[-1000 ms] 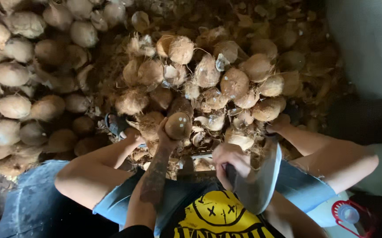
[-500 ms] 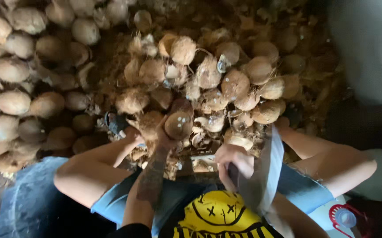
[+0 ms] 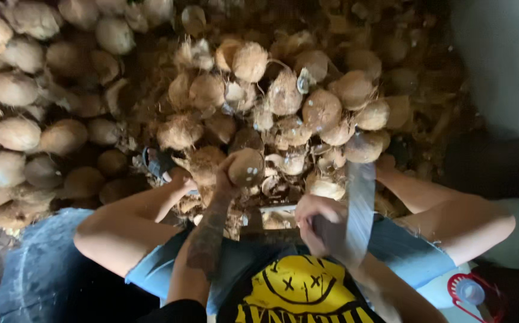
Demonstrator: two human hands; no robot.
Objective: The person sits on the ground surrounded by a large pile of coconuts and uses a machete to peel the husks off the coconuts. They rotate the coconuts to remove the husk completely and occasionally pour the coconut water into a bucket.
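Blade (image 3: 360, 209) apparently raised; left grip (image 3: 226, 173) cups coconut (image 3: 245, 167)

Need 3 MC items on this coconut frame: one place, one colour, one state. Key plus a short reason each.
1. Where is the coconut that the left hand holds?
A. Raised in front of the person, over the heap of husked coconuts
B. On the person's lap
C. Inside the red-rimmed container

2. What colour is the print on the black shirt?
A. White
B. Yellow
C. Green

3. How is the right hand occupied?
A. Empty, palm up
B. Resting on a knee
C. Gripping a broad blade that points up and away from the person

Key: 1 A, the left hand props the nut up above the heap between the knees. 2 B, the face print is bright yellow. 3 C, the fingers wrap the handle and the flat blade rises beside the right knee.
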